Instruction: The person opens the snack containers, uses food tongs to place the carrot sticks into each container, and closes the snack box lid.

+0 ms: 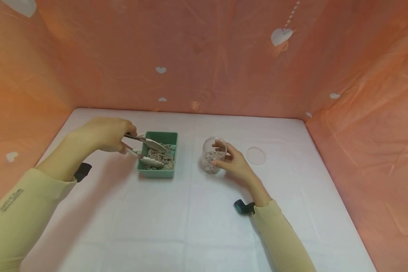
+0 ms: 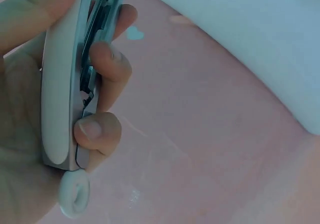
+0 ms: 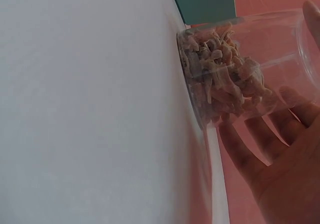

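My left hand [image 1: 108, 133] grips a pair of tongs [image 1: 153, 145] with white handles and a ring at the end, seen close in the left wrist view. The spread tips of the tongs reach down into a green tray [image 1: 156, 173] among dry, greyish-brown strips [image 1: 167, 158]. To the right of the tray, a clear jar [image 3: 270, 59] stands upright on the table without a lid. Similar dried pieces [image 3: 220, 74] fill its lower part. My right hand [image 1: 237, 164] holds the jar from its right side, thumb in front and fingers behind.
A round, clear lid [image 1: 256, 155] lies flat to the right of the jar. White cloth covers the table [image 1: 156, 226]. Orange-pink sheets with white hearts [image 1: 281, 36] hang at the back and both sides. Each wrist carries a dark camera mount [image 1: 244, 207].
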The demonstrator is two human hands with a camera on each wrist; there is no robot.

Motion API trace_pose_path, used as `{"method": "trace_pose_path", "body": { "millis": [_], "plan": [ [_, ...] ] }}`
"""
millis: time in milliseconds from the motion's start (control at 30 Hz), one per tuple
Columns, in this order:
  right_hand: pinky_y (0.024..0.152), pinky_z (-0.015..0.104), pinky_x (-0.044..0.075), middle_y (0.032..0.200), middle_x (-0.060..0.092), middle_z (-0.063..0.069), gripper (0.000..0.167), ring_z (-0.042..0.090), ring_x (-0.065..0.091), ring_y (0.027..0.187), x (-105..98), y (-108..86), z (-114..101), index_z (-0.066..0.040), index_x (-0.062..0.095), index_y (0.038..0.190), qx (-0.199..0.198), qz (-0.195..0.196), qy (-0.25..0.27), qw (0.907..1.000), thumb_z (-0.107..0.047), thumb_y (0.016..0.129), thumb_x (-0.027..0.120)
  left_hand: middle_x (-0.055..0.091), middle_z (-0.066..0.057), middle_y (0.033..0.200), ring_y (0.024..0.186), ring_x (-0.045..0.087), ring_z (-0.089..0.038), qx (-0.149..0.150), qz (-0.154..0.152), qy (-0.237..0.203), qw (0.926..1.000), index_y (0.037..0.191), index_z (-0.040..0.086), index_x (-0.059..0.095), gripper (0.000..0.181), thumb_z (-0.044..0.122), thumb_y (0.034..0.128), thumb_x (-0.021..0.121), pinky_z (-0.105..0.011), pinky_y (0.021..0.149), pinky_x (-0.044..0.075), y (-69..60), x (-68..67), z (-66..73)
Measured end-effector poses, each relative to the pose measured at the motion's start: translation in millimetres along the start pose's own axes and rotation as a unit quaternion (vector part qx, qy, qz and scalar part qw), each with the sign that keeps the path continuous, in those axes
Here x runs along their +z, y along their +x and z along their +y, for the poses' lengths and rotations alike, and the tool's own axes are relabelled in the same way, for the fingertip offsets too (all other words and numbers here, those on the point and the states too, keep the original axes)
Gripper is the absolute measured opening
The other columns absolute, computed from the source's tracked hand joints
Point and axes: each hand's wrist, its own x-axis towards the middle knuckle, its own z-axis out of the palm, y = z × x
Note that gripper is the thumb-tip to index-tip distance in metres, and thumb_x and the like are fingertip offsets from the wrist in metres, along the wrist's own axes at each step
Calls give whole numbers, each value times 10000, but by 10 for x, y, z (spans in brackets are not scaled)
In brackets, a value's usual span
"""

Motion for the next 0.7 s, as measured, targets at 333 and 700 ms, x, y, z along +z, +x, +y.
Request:
{"method": "trace_pose_path", "body": {
  "millis": [333,700],
  "plan": [
    [1128,505,425,1472,573,162,714,341,532,1368,-15,-6,16,-33,472,1529,-3,-9,-36,10000,-40,899,807,732,-40,1128,1026,688,-315,60,-62,-44,10000,1108,208,744,402,181,741,906,-594,802,512,60,7,-66],
    [1132,524,414,1478,565,177,716,367,528,1369,-8,-9,-12,-13,465,1529,75,-16,54,10000,-31,899,804,694,88,922,824,624,-175,353,119,39,9993,967,272,719,310,192,734,906,-507,693,482,77,17,-87]
  ]
}}
